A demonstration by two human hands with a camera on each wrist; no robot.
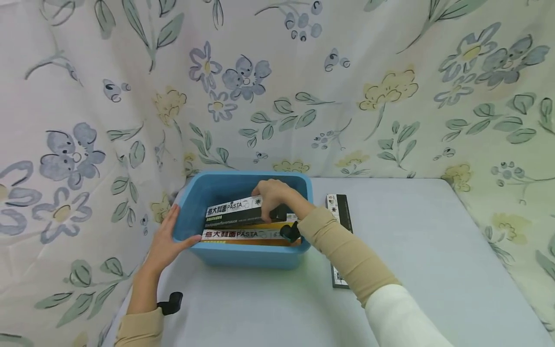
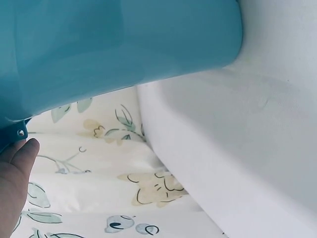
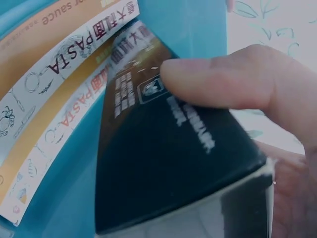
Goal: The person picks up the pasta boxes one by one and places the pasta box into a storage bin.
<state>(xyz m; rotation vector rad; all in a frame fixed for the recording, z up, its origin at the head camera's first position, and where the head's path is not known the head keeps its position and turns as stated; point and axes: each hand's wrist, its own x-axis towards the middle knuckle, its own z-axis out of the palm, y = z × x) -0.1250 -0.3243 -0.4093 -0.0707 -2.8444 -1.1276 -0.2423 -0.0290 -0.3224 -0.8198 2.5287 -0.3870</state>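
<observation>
My right hand [image 1: 277,195] reaches over the blue bin [image 1: 256,260] and grips a black pasta box [image 1: 236,219] by its right end. In the right wrist view the thumb [image 3: 198,82] presses on the box's dark printed face, and the box lies tilted. Beside it in the bin are an orange pasta box [image 1: 243,234] and a yellow one [image 3: 94,94]. My left hand [image 1: 165,243] rests at the bin's left front corner, fingers fairly straight along the left side and thumb at the front rim. In the left wrist view its fingertips touch below the rim.
Another black pasta box [image 1: 342,217] lies on the white table [image 1: 416,260] right of the bin, partly covered by my right forearm. A flower-patterned curtain [image 1: 277,115] hangs behind the table and down its left and right sides.
</observation>
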